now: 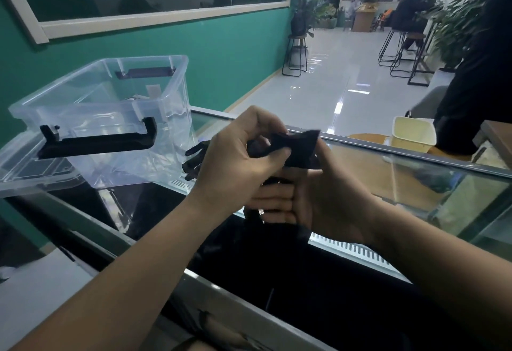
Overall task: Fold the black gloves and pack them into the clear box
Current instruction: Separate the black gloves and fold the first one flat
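A black glove (300, 149) is held up between both hands above the glass counter. My left hand (238, 156) pinches its upper left part between thumb and fingers. My right hand (313, 201) cups the glove from below and behind, with cloth hanging under the fingers. A second black glove (192, 162) lies on the counter beside the left hand, its fingers sticking out to the left. The clear box (110, 106) with black handles stands open at the left, resting on its clear lid (25, 176).
The glass counter (415, 184) runs across the view with a metal frame and a vent strip. A cream tub (412, 134) stands at the far right edge, near a person in dark clothes. Stools and plants stand on the shiny floor beyond.
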Motion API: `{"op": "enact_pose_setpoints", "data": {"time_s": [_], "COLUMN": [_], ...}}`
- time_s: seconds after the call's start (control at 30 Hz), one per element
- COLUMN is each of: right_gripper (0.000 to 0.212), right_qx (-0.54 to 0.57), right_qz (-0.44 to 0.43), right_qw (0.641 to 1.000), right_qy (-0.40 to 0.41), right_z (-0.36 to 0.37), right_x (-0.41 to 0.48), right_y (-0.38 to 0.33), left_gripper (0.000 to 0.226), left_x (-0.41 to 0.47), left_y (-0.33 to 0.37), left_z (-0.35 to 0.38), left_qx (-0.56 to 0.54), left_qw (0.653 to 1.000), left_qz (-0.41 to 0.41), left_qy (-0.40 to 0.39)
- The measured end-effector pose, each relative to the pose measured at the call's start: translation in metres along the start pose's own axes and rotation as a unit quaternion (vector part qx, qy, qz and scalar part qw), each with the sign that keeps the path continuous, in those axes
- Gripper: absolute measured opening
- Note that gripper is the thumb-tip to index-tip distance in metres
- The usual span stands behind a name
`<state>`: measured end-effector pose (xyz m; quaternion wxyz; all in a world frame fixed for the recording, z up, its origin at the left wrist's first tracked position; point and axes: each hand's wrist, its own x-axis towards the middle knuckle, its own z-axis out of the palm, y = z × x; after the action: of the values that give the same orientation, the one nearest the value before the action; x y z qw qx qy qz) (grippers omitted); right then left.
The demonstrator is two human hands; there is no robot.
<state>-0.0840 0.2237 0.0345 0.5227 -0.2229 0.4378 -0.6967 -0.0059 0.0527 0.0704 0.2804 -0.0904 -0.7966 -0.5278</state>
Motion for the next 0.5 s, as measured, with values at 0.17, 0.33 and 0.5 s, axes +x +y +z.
{"op": "enact_pose_setpoints", "data": {"time_s": [0.17,0.33,0.5], "right_gripper": [0.090,0.079,0.084], "right_qx": [0.070,0.073,0.067], "right_qz": [-0.048,-0.067,-0.043], "right_qw": [0.995,0.984,0.980], "right_qy": [0.044,0.150,0.183], "right_z": [0.000,-0.001,-0.008], "right_x": [-0.001,-0.005,0.000], "right_y": [0.000,-0.004,0.002], "left_gripper": [0.024,0.014,0.012], "left_x": [-0.022,-0.049,-0.077], "left_y": [0.001,-0.014,-0.026], "left_z": [0.004,0.005,0.005], "left_qx": [0.061,0.239,0.259], "left_qw": [0.997,0.952,0.947], "left_qz": [0.043,0.185,0.171], "left_qy": [-0.032,-0.038,-0.079]}}
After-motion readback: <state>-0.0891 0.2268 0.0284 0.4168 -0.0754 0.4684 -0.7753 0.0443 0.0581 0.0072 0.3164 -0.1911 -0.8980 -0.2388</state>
